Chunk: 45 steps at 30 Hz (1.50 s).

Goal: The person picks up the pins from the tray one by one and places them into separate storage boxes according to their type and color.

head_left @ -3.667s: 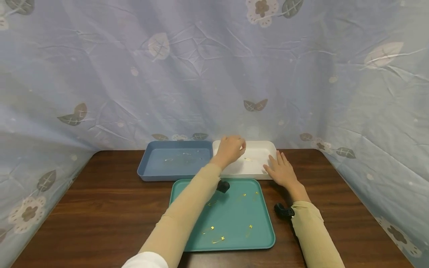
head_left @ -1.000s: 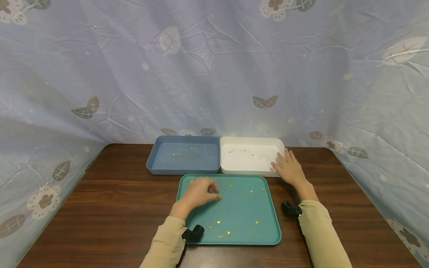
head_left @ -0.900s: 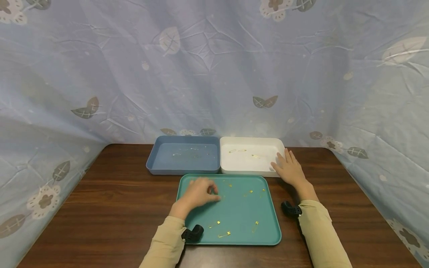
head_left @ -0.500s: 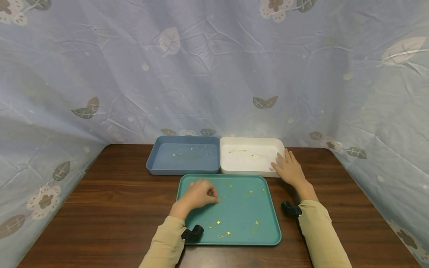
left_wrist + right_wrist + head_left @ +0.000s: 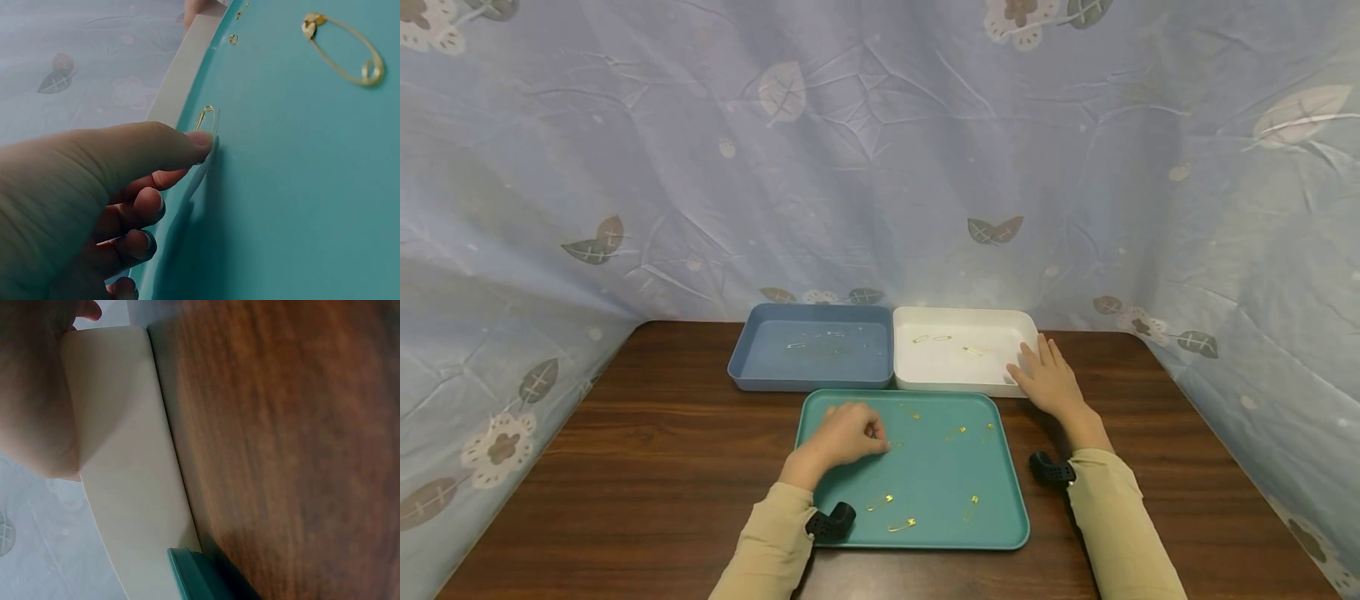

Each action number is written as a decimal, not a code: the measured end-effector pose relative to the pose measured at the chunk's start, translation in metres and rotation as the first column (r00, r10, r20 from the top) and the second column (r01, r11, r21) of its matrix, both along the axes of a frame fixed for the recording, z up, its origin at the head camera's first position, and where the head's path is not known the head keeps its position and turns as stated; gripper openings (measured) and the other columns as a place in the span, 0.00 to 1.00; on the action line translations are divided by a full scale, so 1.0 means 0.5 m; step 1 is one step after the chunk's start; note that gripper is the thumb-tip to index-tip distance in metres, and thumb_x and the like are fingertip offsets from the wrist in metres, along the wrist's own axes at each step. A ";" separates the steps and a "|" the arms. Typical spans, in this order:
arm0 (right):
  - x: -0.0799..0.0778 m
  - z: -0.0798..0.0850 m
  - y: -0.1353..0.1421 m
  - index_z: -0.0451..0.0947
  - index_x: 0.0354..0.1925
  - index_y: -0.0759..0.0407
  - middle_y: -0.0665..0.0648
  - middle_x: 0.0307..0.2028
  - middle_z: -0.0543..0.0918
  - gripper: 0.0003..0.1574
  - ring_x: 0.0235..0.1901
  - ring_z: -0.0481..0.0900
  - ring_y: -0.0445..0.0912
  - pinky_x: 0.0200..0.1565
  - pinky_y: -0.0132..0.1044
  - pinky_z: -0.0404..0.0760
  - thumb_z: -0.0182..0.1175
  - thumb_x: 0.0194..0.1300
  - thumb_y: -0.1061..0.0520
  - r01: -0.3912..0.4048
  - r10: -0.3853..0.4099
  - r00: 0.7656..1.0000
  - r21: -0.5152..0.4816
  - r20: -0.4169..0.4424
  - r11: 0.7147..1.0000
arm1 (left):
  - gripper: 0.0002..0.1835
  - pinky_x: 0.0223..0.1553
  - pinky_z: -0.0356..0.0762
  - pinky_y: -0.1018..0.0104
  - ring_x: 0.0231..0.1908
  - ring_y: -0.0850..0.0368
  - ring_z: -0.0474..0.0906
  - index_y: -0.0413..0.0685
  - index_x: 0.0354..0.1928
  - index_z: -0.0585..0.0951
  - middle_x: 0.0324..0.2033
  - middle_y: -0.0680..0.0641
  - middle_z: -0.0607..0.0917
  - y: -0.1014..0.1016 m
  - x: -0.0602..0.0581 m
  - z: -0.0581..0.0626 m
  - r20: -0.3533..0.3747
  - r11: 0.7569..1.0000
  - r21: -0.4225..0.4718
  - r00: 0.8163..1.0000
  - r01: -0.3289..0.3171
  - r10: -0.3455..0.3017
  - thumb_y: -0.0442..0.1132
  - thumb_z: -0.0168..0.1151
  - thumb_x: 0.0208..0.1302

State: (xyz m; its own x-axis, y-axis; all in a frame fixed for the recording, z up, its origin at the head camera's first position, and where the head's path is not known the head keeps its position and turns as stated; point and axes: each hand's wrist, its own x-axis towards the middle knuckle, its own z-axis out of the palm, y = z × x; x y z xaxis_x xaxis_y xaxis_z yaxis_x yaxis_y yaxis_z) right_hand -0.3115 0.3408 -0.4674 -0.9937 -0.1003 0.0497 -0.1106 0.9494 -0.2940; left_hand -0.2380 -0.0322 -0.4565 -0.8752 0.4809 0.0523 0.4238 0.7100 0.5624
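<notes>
Thumb and forefinger of my left hand pinch a gold safety pin over the left part of the teal tray. In the left wrist view, the pin's coil end sticks up past the thumb tip; its other end is hidden by the thumb. More gold safety pins lie scattered on the teal tray. My right hand rests on the right rim of the white tray, fingers extended. Inside that tray lie three gold-toned pins.
A blue tray stands left of the white one, with several silvery safety pins in it. Both sit behind the teal tray on the brown wooden table. A patterned cloth hangs behind and at the sides.
My left hand has come back from over the white tray to the teal tray, and its fingertips have closed on a safety pin. My right hand stays at the white tray's rim.
</notes>
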 end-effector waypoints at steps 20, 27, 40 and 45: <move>-0.007 0.002 0.005 0.50 0.73 0.70 0.77 0.74 0.42 0.47 0.74 0.41 0.71 0.70 0.67 0.47 0.40 0.75 0.36 -0.014 0.014 0.999 -0.005 -0.047 1.000 | 0.10 0.38 0.56 0.61 0.27 0.59 0.64 0.60 0.20 0.79 0.23 0.56 0.73 0.005 -0.024 0.038 -0.117 0.999 -0.045 0.993 0.020 -0.025 0.38 0.65 0.57; -0.014 0.007 0.026 0.49 0.75 0.67 0.76 0.74 0.43 0.50 0.74 0.41 0.70 0.69 0.69 0.46 0.40 0.73 0.31 -0.041 0.041 0.999 -0.010 -0.022 0.999 | 0.10 0.40 0.58 0.60 0.28 0.61 0.66 0.60 0.20 0.79 0.24 0.58 0.74 0.014 -0.043 0.047 -0.149 0.996 -0.075 0.987 0.046 -0.057 0.40 0.67 0.57; -0.001 0.002 0.032 0.50 0.76 0.61 0.73 0.75 0.42 0.46 0.75 0.38 0.68 0.68 0.71 0.43 0.40 0.74 0.33 -0.082 0.082 0.996 -0.045 -0.018 0.996 | 0.09 0.40 0.58 0.60 0.29 0.62 0.68 0.60 0.23 0.80 0.27 0.59 0.78 0.035 -0.076 0.072 -0.202 0.983 -0.139 0.968 0.122 -0.149 0.40 0.66 0.60; 0.000 0.002 0.031 0.49 0.76 0.59 0.72 0.76 0.41 0.45 0.76 0.37 0.66 0.68 0.71 0.42 0.40 0.74 0.33 -0.073 0.073 0.997 -0.039 -0.019 0.997 | 0.07 0.46 0.63 0.52 0.30 0.60 0.65 0.58 0.26 0.80 0.28 0.57 0.75 0.051 -0.091 0.091 -0.222 0.973 -0.169 0.956 0.156 -0.192 0.41 0.66 0.61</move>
State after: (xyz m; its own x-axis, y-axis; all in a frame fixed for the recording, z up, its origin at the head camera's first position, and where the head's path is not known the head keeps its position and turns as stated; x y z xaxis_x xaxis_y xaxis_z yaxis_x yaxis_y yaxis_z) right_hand -0.3113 0.3561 -0.4662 -0.9827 -0.1701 0.0729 -0.1846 0.9261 -0.3290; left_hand -0.2836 -0.0069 -0.4109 -0.7488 0.6423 0.1632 0.6555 0.6814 0.3257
